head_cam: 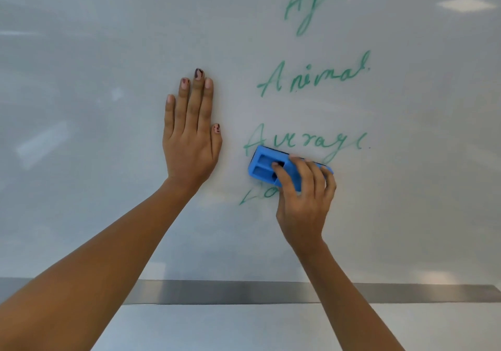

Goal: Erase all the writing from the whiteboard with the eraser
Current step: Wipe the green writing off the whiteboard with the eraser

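Green bottom word (259,195) partly hidden behind eraser (264,167).

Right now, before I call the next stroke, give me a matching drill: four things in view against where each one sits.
Things:
1. eraser
2. left hand
3. "Age"
4. ledge

Places:
A. top of the board
B. flat on the board, holding nothing
C. below the board
D. in the right hand, at the lower edge of "Average"

Pairs: 1-D, 2-B, 3-A, 4-C
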